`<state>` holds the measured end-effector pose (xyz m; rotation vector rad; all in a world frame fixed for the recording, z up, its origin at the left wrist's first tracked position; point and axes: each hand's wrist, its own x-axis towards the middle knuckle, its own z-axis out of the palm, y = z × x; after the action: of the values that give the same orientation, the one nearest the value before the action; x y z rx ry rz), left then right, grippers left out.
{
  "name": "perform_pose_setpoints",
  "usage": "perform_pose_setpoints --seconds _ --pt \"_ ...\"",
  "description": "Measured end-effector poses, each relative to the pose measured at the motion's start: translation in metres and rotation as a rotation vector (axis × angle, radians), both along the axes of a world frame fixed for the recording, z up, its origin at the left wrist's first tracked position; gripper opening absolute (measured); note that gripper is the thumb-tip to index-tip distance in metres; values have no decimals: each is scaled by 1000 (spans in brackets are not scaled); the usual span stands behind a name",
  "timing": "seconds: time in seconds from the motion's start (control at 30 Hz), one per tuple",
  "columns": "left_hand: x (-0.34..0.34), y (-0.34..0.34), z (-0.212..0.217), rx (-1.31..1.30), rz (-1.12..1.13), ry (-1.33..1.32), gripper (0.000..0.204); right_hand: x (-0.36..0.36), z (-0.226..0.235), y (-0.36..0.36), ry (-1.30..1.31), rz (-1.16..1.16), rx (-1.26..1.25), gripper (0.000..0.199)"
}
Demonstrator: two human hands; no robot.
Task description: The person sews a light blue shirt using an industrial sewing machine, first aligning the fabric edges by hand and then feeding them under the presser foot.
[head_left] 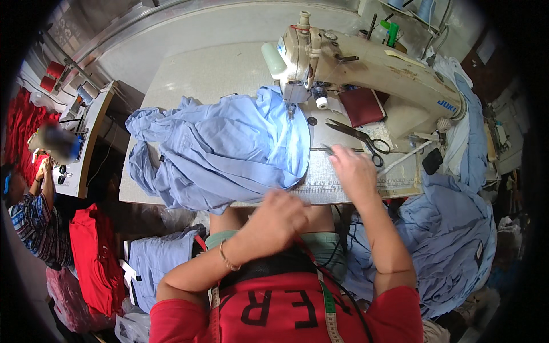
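A light blue garment (211,143) lies bunched on the sewing machine table, its right edge under the needle of the sewing machine (354,63). My left hand (280,217) is in front of the table's near edge, just below the garment; motion smears its fingers, and I cannot tell whether it holds anything. Over the table's right part, my right hand (353,170) has its fingers drawn together. A small dark pointed thing (327,149) shows at its fingertips, too little of it to name. Black-bladed scissors (360,137) lie just beyond that hand, apart from it.
A maroon pouch (362,107) and a round black disc (312,121) lie by the needle. A ruler strip (394,183) runs along the near edge. More blue garments (440,246) are heaped at right, and red cloth (96,257) at left. Another person (37,226) works at the left table.
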<state>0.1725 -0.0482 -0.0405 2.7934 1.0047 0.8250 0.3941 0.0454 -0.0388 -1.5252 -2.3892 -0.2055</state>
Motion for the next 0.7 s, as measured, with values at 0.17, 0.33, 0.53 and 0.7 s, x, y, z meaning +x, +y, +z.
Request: perform_pose_setpoints --seconds 0.17,0.33,0.53,0.7 --pt "-7 -12 0 -121 -123 54 32 14 -11 2 68 142 110 31" --pt "-16 25 6 28 217 133 26 -24 -11 -11 391 503 -69 32" --pt "-22 37 -2 -111 168 86 13 -30 -8 -3 301 588 -131 24" --pt "-18 46 6 -174 182 2 14 -32 -14 0 286 620 -62 21"
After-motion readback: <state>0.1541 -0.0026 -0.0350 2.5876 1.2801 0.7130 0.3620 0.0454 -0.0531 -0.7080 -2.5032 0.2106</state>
